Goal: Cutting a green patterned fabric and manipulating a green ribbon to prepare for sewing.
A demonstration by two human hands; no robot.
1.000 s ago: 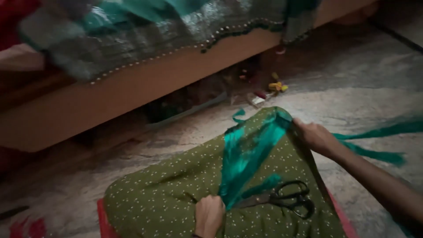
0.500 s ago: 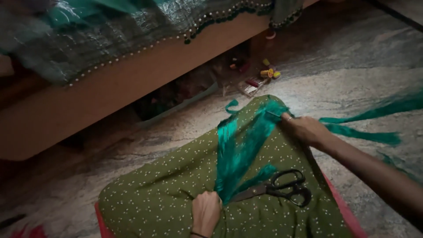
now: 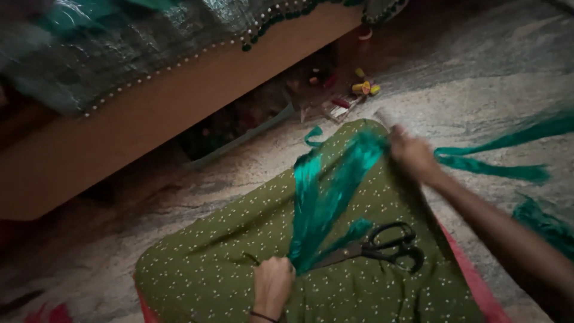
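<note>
— Left hand (image 3: 272,286) clenched on the near end of the bunch of teal fabric strips (image 3: 327,194), pinned against the olive dotted cloth (image 3: 227,263) over the lap. Right hand (image 3: 411,157) gripping the far end, up at the knee, somewhat blurred.

— Changed since a second ago?

— Bunch drawn tauter and straighter between the two fists; right hand shifted slightly toward the far right edge of the cloth. Left fist unmoved. Reads as stretching or smoothing the strips, with both grips kept closed.

— Around the grip?

— Black-handled scissors (image 3: 382,248) lying on the cloth just right of the bunch, untouched, blades pointing toward the left fist. Loose teal strips (image 3: 496,170) trailing on the stone floor (image 3: 179,197) to the right, apart from the held bunch. One small curled teal scrap (image 3: 312,136) at the far edge of the cloth.

— Farther out?

— Wooden bed frame (image 3: 155,113) across the far left, grey-green beaded bedspread (image 3: 119,48) hanging over it. Small thread spools (image 3: 365,88) on the floor near the bed's foot, too small for detail.
</note>
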